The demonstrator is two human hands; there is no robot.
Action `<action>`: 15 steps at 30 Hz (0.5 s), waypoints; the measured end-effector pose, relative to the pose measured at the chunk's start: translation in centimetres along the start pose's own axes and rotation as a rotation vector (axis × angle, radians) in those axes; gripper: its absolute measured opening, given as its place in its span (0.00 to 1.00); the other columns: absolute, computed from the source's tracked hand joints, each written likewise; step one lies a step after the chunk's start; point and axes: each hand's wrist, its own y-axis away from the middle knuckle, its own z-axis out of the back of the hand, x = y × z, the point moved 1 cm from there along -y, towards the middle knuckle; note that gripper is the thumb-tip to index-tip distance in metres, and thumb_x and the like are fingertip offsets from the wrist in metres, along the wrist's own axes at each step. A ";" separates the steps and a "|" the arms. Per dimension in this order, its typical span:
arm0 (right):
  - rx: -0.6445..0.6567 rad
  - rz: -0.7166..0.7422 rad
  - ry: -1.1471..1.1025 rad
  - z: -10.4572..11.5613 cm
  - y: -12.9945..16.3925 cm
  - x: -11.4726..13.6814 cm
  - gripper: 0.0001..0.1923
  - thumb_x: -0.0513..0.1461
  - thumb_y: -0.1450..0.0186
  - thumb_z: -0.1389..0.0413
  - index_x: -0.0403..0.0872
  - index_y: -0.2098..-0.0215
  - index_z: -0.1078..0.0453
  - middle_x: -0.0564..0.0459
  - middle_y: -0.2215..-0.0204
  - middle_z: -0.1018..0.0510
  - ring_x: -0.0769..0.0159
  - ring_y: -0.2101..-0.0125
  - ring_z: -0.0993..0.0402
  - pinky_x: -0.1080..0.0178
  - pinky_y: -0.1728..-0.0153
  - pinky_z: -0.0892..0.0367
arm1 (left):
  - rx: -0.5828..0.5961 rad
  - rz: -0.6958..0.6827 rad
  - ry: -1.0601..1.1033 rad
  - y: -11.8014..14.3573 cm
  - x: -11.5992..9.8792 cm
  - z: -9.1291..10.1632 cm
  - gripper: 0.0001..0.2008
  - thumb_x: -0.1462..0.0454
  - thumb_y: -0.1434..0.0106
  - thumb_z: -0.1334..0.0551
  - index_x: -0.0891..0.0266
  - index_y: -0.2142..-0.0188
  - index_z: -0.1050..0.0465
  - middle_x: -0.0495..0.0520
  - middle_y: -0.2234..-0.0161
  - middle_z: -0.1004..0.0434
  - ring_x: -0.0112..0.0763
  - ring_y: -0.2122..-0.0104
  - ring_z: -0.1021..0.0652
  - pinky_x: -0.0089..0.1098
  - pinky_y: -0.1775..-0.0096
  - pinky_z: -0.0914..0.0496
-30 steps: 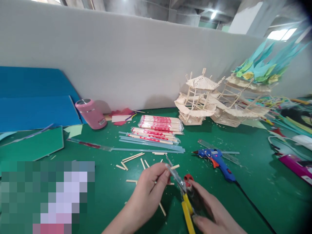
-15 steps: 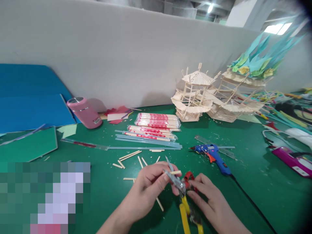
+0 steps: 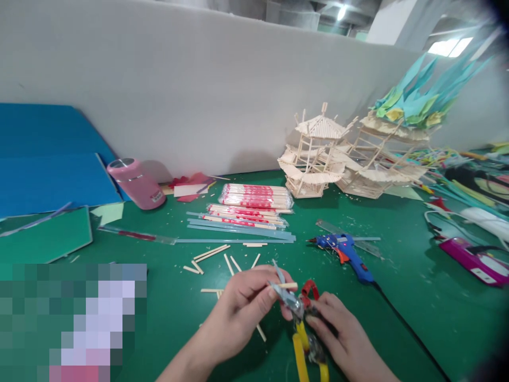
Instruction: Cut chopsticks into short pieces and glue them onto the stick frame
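Head view: left hand [image 3: 242, 302] still pinches stick [image 3: 287, 285]; right hand [image 3: 342, 339] still grips cutters [image 3: 300, 323].

Overhead ceiling lamp [image 3: 341, 11] and a bright window [image 3: 449, 48] at upper right are lighting the scene evenly; the window is blowing out to white. Soft shadows are falling on the green table [image 3: 397, 297] beneath the hands. Edges are bending with wide-angle distortion, right corners are darkening, and a pixelated patch [image 3: 73, 322] is covering the lower left.

A pixelated block [image 3: 73, 322] hides the table's near-left corner; the yellow cutter handles [image 3: 302, 361] run off the bottom edge.
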 end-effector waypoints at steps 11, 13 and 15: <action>0.015 -0.021 -0.070 2.3 2.7 1.7 0.18 0.34 0.44 0.49 0.50 0.55 0.35 0.56 0.77 0.30 0.70 0.77 0.33 0.70 0.75 0.36 | 0.013 0.042 0.005 -0.1 0.4 0.1 0.13 0.62 0.35 0.48 0.64 0.63 0.27 0.54 0.73 0.29 0.31 0.70 0.28 0.32 0.64 0.35; 0.153 -0.001 -0.072 2.5 2.2 2.6 0.20 0.33 0.45 0.48 0.51 0.53 0.34 0.57 0.77 0.28 0.70 0.79 0.33 0.70 0.77 0.37 | 0.013 0.029 0.000 -0.1 0.4 0.1 0.13 0.61 0.36 0.48 0.64 0.64 0.27 0.55 0.71 0.29 0.30 0.70 0.28 0.31 0.64 0.35; 0.222 0.030 -0.076 2.7 1.4 3.3 0.12 0.36 0.43 0.48 0.51 0.61 0.30 0.57 0.76 0.26 0.70 0.77 0.32 0.70 0.75 0.37 | 0.015 0.020 -0.011 -0.2 0.3 0.0 0.13 0.61 0.36 0.48 0.64 0.64 0.27 0.55 0.71 0.28 0.31 0.70 0.28 0.32 0.64 0.34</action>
